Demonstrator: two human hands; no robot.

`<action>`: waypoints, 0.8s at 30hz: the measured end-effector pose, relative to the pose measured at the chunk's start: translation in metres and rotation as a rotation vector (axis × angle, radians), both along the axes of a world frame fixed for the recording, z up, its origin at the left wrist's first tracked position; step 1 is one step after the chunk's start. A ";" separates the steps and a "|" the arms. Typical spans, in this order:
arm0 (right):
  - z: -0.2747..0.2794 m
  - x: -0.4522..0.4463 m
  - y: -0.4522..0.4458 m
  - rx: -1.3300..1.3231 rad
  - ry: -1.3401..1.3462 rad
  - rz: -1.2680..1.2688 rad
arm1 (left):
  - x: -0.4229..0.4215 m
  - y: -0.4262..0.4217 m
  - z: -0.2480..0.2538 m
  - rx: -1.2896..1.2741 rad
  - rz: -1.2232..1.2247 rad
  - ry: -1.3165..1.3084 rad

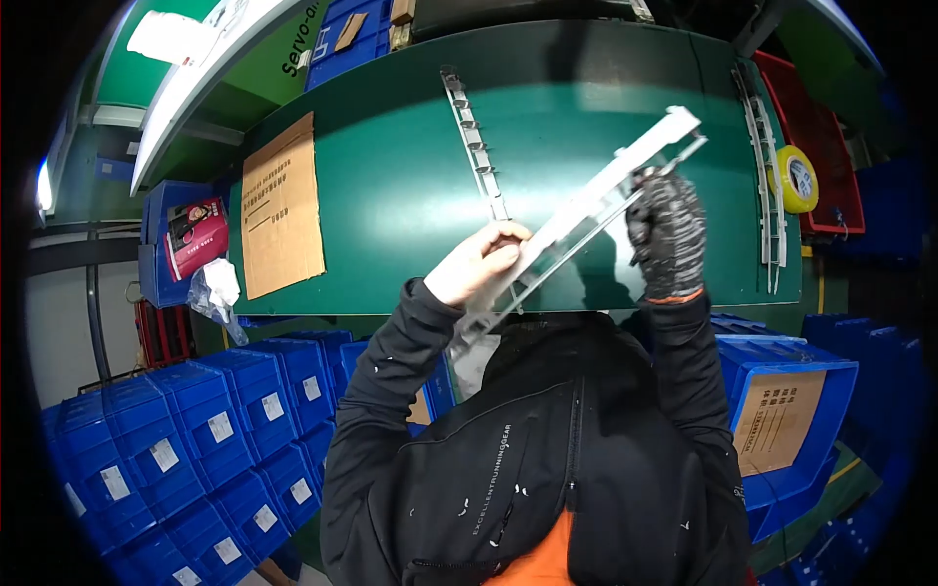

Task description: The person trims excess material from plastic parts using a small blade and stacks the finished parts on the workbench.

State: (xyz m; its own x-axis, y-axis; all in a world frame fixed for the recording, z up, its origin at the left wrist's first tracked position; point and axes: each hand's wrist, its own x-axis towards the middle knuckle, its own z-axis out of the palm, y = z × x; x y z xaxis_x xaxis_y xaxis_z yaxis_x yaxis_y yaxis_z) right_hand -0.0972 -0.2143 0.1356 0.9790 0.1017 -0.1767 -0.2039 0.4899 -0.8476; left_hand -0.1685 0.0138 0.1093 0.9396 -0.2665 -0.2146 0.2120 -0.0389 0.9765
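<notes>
Left hand [479,266] and gloved right hand [670,230] pinch one silvery, ladder-like strip [584,199], one similar strip [476,146] beyond the left

The bare left hand [481,262] and gloved right hand [670,234] hold a slanted metal frame [586,205] above the green table [391,146].

The camera sits on my head and looks forward and steeply down, so my black zip jacket [459,449] is nearest, filling the bottom centre. My bare left hand [477,262] and dark knit-gloved right hand [670,234], at the long pale metal rail [576,210], appear around mid-frame, within arm's reach. Behind them the smooth green tabletop [391,166] runs away towards the top. The view is very wide: straight edges bow, stacked blue plastic crates [200,386] enter lower left, and curved black borders close both sides.
</notes>
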 end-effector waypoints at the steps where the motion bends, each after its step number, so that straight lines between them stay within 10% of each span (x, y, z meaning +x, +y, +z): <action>1: 0.005 0.009 -0.008 0.053 0.018 -0.081 | -0.006 0.014 0.000 0.066 -0.070 0.085; 10: 0.026 0.028 -0.018 -0.106 -0.323 -0.351 | -0.036 0.020 0.006 -0.011 0.094 0.142; 12: 0.010 0.003 -0.001 0.020 -0.265 -0.099 | -0.034 0.007 0.007 -0.380 0.262 0.189; 16: -0.008 -0.032 0.018 -0.755 -0.612 0.145 | -0.024 -0.016 0.005 -0.758 0.262 0.268; 24: -0.021 -0.052 0.009 -0.793 -0.688 0.356 | -0.015 -0.031 0.005 -0.899 0.254 0.397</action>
State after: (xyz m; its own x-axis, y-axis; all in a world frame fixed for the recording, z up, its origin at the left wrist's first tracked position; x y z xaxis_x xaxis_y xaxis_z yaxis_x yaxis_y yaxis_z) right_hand -0.1493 -0.2057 0.1145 0.8308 0.4955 0.2535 0.4093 -0.2351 -0.8816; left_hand -0.1833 -0.0171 0.1138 0.8952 -0.2854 -0.3422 0.4275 0.7668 0.4788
